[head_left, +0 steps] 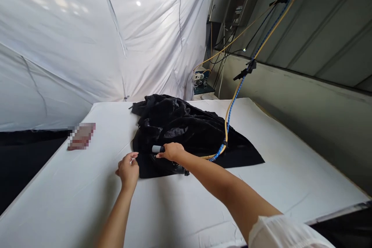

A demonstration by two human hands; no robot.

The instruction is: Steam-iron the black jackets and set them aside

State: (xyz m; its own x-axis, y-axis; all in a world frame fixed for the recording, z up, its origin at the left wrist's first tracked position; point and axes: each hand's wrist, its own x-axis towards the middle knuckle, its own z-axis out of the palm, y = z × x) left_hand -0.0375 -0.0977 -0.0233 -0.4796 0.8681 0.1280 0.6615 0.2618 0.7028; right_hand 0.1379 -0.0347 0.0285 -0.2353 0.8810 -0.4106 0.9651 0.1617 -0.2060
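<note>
A black garment [203, 131] with a shiny, plush-looking surface lies bunched at the far side and flatter along its near edge. My right hand [173, 151] is wrapped round the handle of a dark steam iron [157, 148] whose handle has a grey end. The iron's black body rests on the near part of the garment, mostly hidden under my hand and hard to make out against the cloth. Just left of the garment's edge is my left hand [128, 168], its fingers loosely curled and apart, with nothing visible in them.
A blue and yellow hose [232, 104] hangs from the upper right and runs down to the iron. The white table [261, 197] carries a pixelated reddish item [83, 136] at the left. White sheeting [72, 46] hangs behind; a small machine [200, 79] stands beyond the table.
</note>
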